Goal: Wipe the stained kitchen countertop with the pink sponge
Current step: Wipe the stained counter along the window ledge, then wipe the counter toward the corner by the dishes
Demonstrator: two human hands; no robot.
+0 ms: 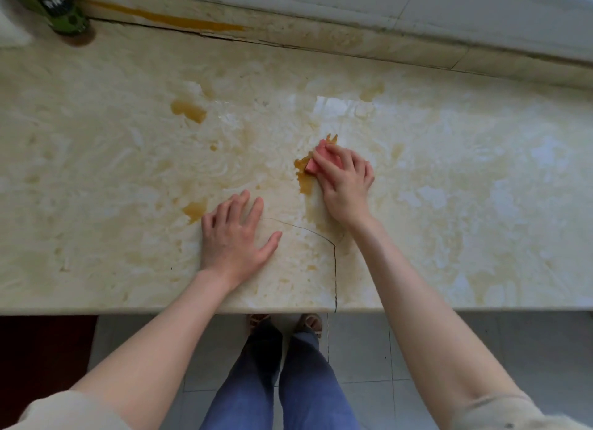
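Observation:
The cream marble countertop (465,179) fills the upper two thirds of the head view and carries brown-yellow stains. My right hand (346,182) presses the pink sponge (316,160) flat on the counter near the middle, fingers over its top. A wet brown smear (304,179) lies just left of the sponge. My left hand (234,234) rests flat on the counter with fingers spread, holding nothing. More brown patches sit at upper left (189,110), beside my left hand (195,209), and along the back ledge (179,20).
A green bottle (61,9) stands at the back left corner. A thin crack (335,269) runs from the counter's front edge up towards my left hand. A grey sill (417,9) borders the back. Below the front edge are tiled floor and my legs.

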